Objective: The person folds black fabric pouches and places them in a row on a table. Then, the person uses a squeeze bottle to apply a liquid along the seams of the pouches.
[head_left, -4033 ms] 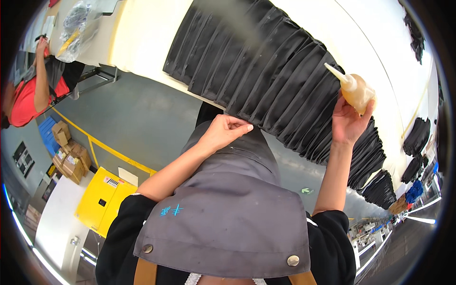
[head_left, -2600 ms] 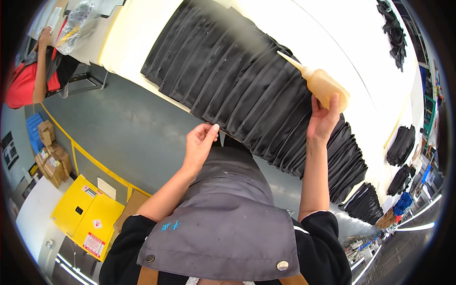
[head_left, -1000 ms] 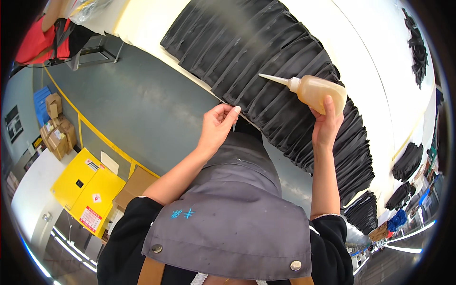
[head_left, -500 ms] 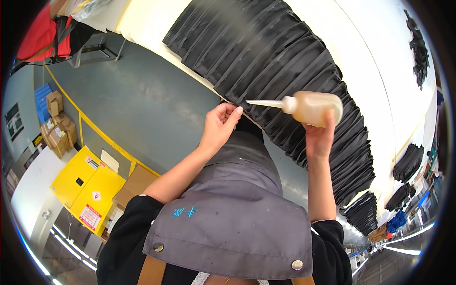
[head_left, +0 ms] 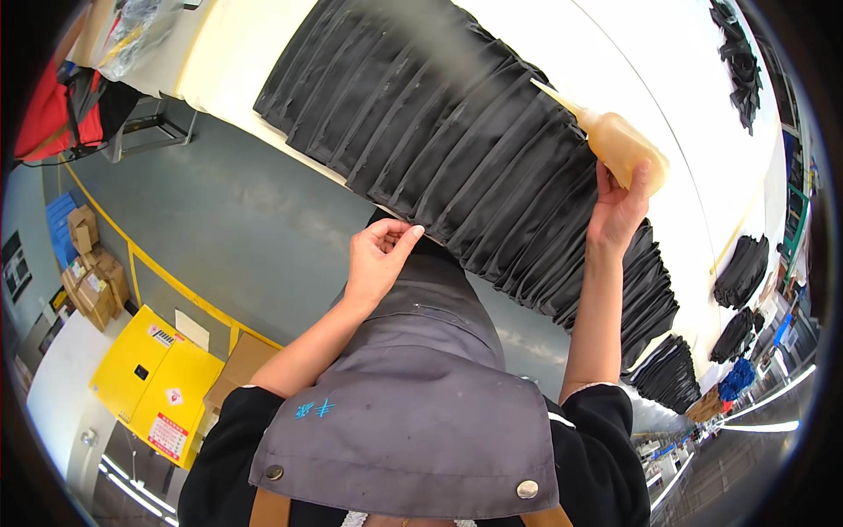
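Bottle has swung away from the near edge. Half a second ago it lay almost level, its nozzle tip just beside the left hand (head_left: 378,259); now the pale squeeze bottle (head_left: 625,151) is raised toward the far side of the black cloth pieces (head_left: 439,132), nozzle slanting up and left in the view. Whether the tip clears the cloth or touches, cannot tell.

Right hand (head_left: 619,215): fingers and thumb curled round the bottle's lower part, firm hold. Left hand: much as before, at the near edge of the worktop (head_left: 650,70), thumb pressed to the curled fingers in a pinch. Whether a cloth edge is caught in it, cannot tell.

Cloth: one long overlapping row along the worktop, pleat-like, lying right by the left hand.

Meaning, as judged: bottle work at the near edge is broken off for now; left hand keeps its station there.
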The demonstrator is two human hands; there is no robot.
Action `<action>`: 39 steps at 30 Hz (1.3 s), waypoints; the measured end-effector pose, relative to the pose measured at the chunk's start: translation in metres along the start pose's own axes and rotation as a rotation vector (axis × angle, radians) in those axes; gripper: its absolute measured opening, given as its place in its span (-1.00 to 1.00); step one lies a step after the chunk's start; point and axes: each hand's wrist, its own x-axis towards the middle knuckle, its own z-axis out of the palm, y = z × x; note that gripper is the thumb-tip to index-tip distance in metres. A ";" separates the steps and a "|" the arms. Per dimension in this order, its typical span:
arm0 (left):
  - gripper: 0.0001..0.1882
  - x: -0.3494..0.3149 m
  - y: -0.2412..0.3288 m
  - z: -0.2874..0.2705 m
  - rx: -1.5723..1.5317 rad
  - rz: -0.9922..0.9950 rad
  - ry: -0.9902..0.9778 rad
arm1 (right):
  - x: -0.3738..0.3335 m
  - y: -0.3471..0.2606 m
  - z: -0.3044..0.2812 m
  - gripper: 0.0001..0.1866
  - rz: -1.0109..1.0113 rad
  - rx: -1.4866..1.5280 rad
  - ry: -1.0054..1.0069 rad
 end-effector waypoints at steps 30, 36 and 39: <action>-0.72 0.005 0.005 0.004 0.014 -0.022 0.028 | -0.037 0.015 -0.004 -0.50 0.103 -0.219 -0.213; -0.75 0.005 0.007 0.001 0.043 -0.035 -0.003 | -0.055 0.027 -0.011 -0.46 0.152 -0.270 -0.267; -0.75 0.004 0.008 0.003 0.034 -0.041 0.001 | -0.065 0.030 -0.015 -0.44 0.160 -0.283 -0.310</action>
